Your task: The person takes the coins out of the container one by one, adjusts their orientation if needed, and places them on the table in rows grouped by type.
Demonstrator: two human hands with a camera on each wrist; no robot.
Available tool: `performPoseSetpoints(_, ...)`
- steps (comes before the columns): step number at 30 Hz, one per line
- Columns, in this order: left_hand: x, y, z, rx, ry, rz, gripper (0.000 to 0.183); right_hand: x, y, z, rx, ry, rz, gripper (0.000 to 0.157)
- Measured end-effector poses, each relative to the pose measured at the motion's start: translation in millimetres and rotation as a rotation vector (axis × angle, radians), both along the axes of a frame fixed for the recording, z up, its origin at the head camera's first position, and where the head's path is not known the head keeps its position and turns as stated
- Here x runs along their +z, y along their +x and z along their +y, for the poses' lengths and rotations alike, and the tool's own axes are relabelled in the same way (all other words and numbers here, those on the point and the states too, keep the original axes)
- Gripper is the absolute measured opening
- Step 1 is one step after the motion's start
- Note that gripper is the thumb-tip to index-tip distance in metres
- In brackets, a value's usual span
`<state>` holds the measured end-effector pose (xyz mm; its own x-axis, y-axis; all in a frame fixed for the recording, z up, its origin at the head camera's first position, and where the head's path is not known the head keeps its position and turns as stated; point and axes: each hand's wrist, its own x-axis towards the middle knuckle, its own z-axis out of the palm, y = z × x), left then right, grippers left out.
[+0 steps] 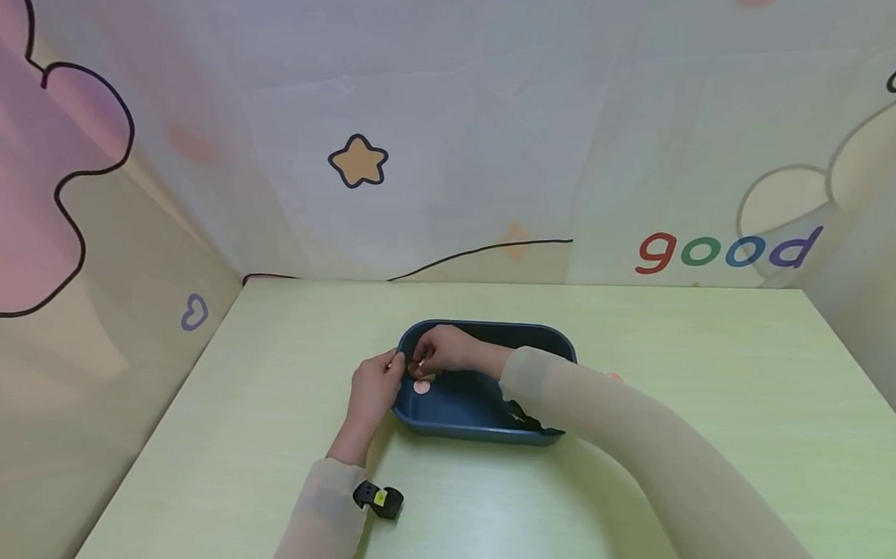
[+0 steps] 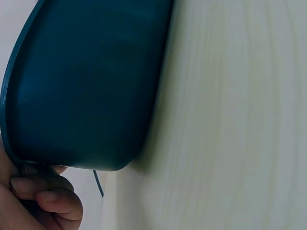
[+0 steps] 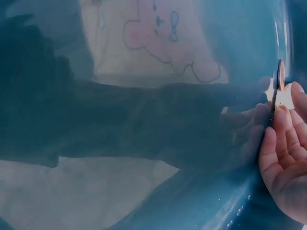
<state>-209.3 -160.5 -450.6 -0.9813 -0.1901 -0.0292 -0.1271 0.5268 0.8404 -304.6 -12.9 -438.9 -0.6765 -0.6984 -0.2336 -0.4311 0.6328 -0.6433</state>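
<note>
A dark blue plastic tub (image 1: pixel 462 436) with rounded corners stands on the table. My left hand (image 1: pixel 376 389) grips its left end, thumb at the rim; the left wrist view shows the curled fingers (image 2: pixel 60 201) against the tub's end wall. Inside the tub, my right hand (image 1: pixel 445 349) is at the left end, its fingertips pinching a small copper-coloured coin (image 3: pixel 281 75), seen nearly edge-on in the right wrist view. Another pale copper coin (image 1: pixel 422 386) lies flat on the tub floor just below those fingers. My right forearm hides part of the tub's right side.
A pale wood-grain table (image 1: pixel 223 456) surrounds the tub. Beyond the right sleeve (image 1: pixel 612 422) a small orange-pink round piece (image 1: pixel 614 376) shows partly. A printed cloth backdrop (image 1: pixel 450 146) rises behind the table's far edge. A black strap device (image 1: pixel 380 501) sits on the left wrist.
</note>
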Motion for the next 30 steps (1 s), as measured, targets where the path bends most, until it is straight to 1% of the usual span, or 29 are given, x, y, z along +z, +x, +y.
performPoseSetpoints(7, 0.1, -0.6, 1, 0.0, -0.026, 0.0, 0.038, 0.1, -0.1, 1, 0.004, -0.009, 0.001, 0.014)
performPoseSetpoints(15, -0.3, -1.2, 1, 0.004, -0.017, 0.002, 0.038, 5.4, -2.2, 4, 0.031, 0.013, 0.027, 0.016)
performPoseSetpoints(19, -2.0, -0.9, 0, -0.001, -0.033, 0.006, 0.038, 6.5, -3.0, 4, 0.038, 0.025, 0.026, 0.016)
performPoseSetpoints(30, -0.4, -1.0, 0, -0.002, -0.069, 0.039, 0.037, 16.7, -4.4, 4, 0.013, 0.036, 0.001, 0.018)
